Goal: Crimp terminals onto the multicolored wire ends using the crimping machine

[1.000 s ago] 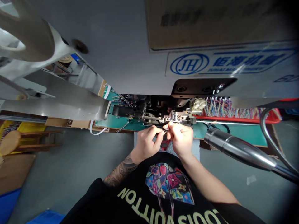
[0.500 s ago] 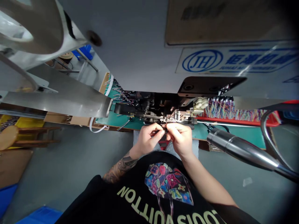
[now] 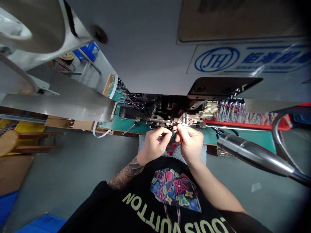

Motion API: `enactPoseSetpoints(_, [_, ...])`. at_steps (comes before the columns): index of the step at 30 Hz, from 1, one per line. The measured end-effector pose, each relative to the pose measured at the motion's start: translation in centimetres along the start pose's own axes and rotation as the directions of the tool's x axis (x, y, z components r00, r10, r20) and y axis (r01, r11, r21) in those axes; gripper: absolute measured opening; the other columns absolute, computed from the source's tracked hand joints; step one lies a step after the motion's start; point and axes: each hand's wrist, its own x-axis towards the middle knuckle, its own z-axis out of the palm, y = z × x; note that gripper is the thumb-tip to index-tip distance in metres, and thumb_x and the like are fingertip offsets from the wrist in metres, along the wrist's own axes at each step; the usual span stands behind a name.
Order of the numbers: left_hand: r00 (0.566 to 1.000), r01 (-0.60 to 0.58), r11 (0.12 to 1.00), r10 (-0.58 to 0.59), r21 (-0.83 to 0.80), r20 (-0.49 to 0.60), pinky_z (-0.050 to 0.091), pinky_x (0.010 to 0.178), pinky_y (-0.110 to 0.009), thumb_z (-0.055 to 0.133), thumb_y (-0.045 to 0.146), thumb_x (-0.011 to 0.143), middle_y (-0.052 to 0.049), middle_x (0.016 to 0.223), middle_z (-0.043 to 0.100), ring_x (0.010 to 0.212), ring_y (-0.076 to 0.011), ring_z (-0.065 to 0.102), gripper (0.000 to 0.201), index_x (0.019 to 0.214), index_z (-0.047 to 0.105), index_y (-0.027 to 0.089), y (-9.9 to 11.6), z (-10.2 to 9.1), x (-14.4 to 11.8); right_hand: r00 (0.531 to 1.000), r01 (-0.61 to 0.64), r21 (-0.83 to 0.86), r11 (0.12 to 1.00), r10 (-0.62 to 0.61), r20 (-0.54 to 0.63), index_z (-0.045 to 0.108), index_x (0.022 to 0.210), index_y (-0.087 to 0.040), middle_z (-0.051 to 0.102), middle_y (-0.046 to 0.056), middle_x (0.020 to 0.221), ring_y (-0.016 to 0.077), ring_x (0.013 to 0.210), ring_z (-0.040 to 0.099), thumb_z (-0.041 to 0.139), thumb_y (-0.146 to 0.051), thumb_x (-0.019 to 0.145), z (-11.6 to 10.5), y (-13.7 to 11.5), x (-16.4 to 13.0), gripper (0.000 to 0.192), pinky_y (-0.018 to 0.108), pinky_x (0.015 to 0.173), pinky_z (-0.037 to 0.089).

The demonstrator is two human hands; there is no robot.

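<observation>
My left hand [image 3: 155, 144] is closed, thumb and forefinger pinching thin dark wires [image 3: 173, 132] in front of the machine [image 3: 157, 58]. Just to its right, my right hand [image 3: 190, 142] is closed too, its fingertips pinched on the wires by the machine's small metal working parts [image 3: 186, 119]. A short gap lies between the two pinches, and the wires span it. How many wires there are is too small to tell, and their ends are hidden by the fingers.
At the right a red tray [image 3: 262, 125] holds many coloured wire bundles [image 3: 233, 111]. A metal gooseneck lamp [image 3: 252, 153] reaches in from the right. More wires [image 3: 126, 97] lie on the green table [image 3: 116, 126] at the left. A wooden stool [image 3: 9, 142] stands on the floor.
My right hand has moved slightly right, away from my left, so the gap between them is wider and more of the wires shows. The left hand has barely moved.
</observation>
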Motion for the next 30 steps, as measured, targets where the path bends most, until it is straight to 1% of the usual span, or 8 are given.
enactPoseSetpoints(5, [0.985,0.159,0.977,-0.147,-0.145,0.094,0.056,0.068,-0.026,0.071,0.04,0.109,-0.005,0.085,0.08,0.073,-0.0158,0.071,0.028,0.093,0.078,0.018,-0.3,-0.6,0.7,0.993,-0.034,0.032,0.999,0.03,0.117,0.087,0.076,-0.019,0.066,0.0,0.056,0.0107,0.047,0.05,0.087,-0.052,0.098,-0.6,0.7,0.2,0.04,0.026,0.049,0.043])
enactPoseSetpoints(8, [0.963,0.236,0.941,-0.193,-0.244,0.187,0.054,0.067,-0.028,0.075,0.045,0.104,-0.004,0.081,0.077,0.071,-0.0156,0.066,0.032,0.089,0.076,0.017,-0.7,-0.9,1.1,0.989,-0.034,0.029,0.999,0.029,0.145,0.09,0.084,-0.02,0.067,0.0,0.055,0.0115,0.045,0.052,0.092,-0.05,0.092,-1.0,0.7,0.3,0.031,0.025,0.047,0.042])
enactPoseSetpoints(11, [0.961,0.232,0.934,-0.177,-0.27,0.212,0.052,0.067,-0.028,0.075,0.043,0.104,-0.005,0.081,0.076,0.071,-0.0152,0.064,0.031,0.089,0.076,0.016,-0.6,-0.9,1.2,0.998,0.036,-0.04,0.999,-0.033,0.057,0.09,0.083,-0.02,0.067,0.0,0.055,0.0128,0.045,0.055,0.091,-0.047,0.089,-0.9,0.1,0.0,0.027,0.025,0.047,0.044])
enactPoseSetpoints(16, [0.987,0.126,0.971,-0.101,-0.203,0.127,0.05,0.062,-0.028,0.072,0.039,0.106,-0.004,0.08,0.076,0.07,-0.0159,0.063,0.027,0.089,0.076,0.019,0.2,-0.6,1.1,0.985,0.125,-0.158,0.98,-0.141,-0.095,0.082,0.071,-0.02,0.067,0.0,0.054,0.0138,0.047,0.057,0.086,-0.046,0.09,-0.5,-1.0,-0.3,0.032,0.027,0.049,0.049])
enactPoseSetpoints(18, [0.983,0.144,0.969,-0.116,-0.2,0.145,0.05,0.062,-0.031,0.072,0.04,0.106,-0.003,0.078,0.074,0.069,-0.0174,0.063,0.026,0.087,0.075,0.022,0.2,-0.8,1.1,0.991,0.113,-0.16,0.981,-0.122,-0.049,0.084,0.074,-0.02,0.068,0.001,0.055,0.0136,0.047,0.058,0.087,-0.046,0.091,-0.9,-1.0,-0.1,0.031,0.026,0.049,0.05])
enactPoseSetpoints(21, [0.957,0.215,0.949,-0.157,-0.232,0.243,0.046,0.06,-0.036,0.073,0.04,0.104,-0.002,0.074,0.071,0.064,-0.019,0.058,0.026,0.082,0.074,0.027,0.1,-1.5,1.3,0.987,0.05,-0.122,0.991,-0.03,0.156,0.09,0.083,-0.019,0.07,0.002,0.055,0.0127,0.044,0.056,0.09,-0.047,0.091,-1.9,-0.7,0.4,0.03,0.025,0.045,0.047])
enactPoseSetpoints(23, [0.941,0.243,0.939,-0.167,-0.243,0.294,0.045,0.059,-0.037,0.074,0.04,0.103,-0.003,0.072,0.069,0.063,-0.0199,0.057,0.026,0.08,0.074,0.028,0.0,-1.9,1.4,0.973,0.01,-0.096,0.995,0.012,0.231,0.091,0.086,-0.019,0.071,0.003,0.056,0.0126,0.043,0.056,0.092,-0.048,0.091,-2.3,-0.3,0.6,0.029,0.024,0.044,0.044])
enactPoseSetpoints(30, [0.97,0.179,0.969,-0.144,-0.17,0.198,0.047,0.059,-0.035,0.071,0.042,0.106,-0.006,0.077,0.075,0.066,-0.0187,0.059,0.029,0.085,0.075,0.022,0.5,-1.5,1.3,0.996,0.086,-0.103,0.991,-0.082,0.043,0.082,0.068,-0.02,0.069,0.002,0.056,0.0122,0.048,0.058,0.087,-0.045,0.098,-1.9,0.0,0.1,0.039,0.025,0.049,0.049])
